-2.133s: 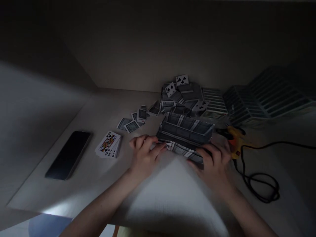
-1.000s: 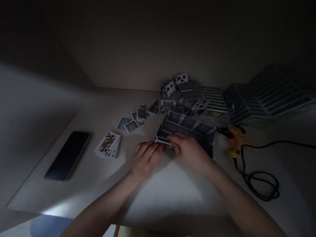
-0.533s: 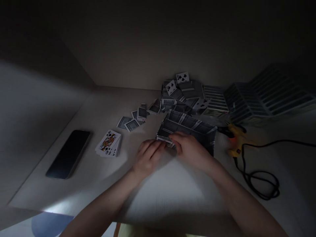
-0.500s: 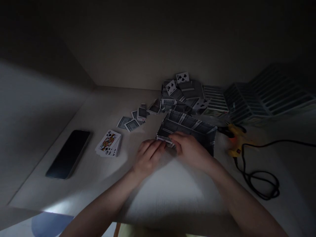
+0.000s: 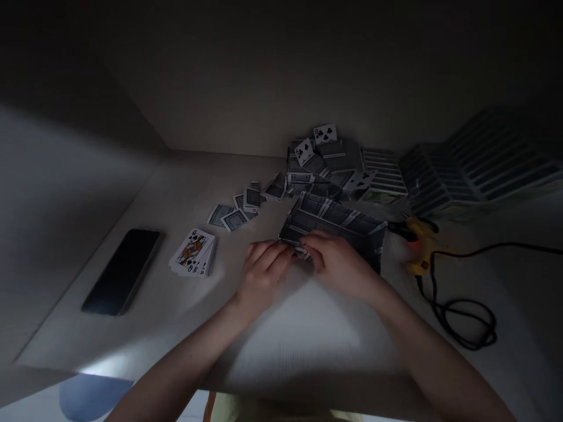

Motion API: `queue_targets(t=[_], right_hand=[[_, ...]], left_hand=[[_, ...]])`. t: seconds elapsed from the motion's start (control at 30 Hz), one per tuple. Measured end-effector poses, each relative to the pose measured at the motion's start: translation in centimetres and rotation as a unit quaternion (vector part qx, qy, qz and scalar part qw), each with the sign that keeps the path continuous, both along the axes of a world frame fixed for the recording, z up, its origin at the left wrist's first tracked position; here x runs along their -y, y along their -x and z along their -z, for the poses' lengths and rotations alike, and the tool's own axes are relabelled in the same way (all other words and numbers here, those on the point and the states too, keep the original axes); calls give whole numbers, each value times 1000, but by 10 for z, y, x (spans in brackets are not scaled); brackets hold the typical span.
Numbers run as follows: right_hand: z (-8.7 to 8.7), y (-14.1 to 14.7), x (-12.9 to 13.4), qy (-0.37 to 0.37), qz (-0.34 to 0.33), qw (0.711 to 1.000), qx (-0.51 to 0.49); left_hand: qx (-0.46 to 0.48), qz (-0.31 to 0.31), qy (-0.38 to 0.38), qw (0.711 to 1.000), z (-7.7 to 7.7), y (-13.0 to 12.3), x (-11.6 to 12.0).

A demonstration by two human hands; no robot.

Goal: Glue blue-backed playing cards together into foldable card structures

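Observation:
An open-topped box made of playing cards (image 5: 343, 220) stands on the table in front of me, its card backs showing on the inner walls. At its near left corner, the fingers of my left hand (image 5: 264, 272) are closed on the edge. My right hand (image 5: 336, 261) pinches the near wall just beside them, thumb and fingers pressed together. The dim light and my fingers hide the exact spot between the two hands. Left of the hands lies a stack of playing cards (image 5: 192, 253) with a queen on top.
Loose cards (image 5: 235, 219) lie face down behind the stack. A phone (image 5: 122, 272) rests at the left. Card pieces (image 5: 338, 161) are heaped at the back, beside slatted card structures (image 5: 488, 158). A yellow glue gun (image 5: 420, 246) with a coiled black cord (image 5: 470, 319) sits at right.
Both hands stay at the same corner of the card box with almost no movement. The whole view has shifted very slightly.

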State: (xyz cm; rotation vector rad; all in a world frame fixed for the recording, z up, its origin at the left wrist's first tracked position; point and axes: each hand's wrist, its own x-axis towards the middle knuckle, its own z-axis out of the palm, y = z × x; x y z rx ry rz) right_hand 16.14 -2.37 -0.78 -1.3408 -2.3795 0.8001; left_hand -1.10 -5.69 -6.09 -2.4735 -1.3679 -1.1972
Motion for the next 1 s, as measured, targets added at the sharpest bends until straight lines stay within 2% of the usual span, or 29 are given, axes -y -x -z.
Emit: queue_targets(t=[0.43,0.73,1.0], right_hand=[[2,1,-1,-2,14,1000,-1],[-1,-1,1,22,41,999,-2],[3,5,7,-53,35,992,112]], left_hand=[[-12,-19,21,1000,-7,-2,-4],[-13,-80,68,994,-8,-5,-2],[10,-80,93,992,-9,-3,-7]])
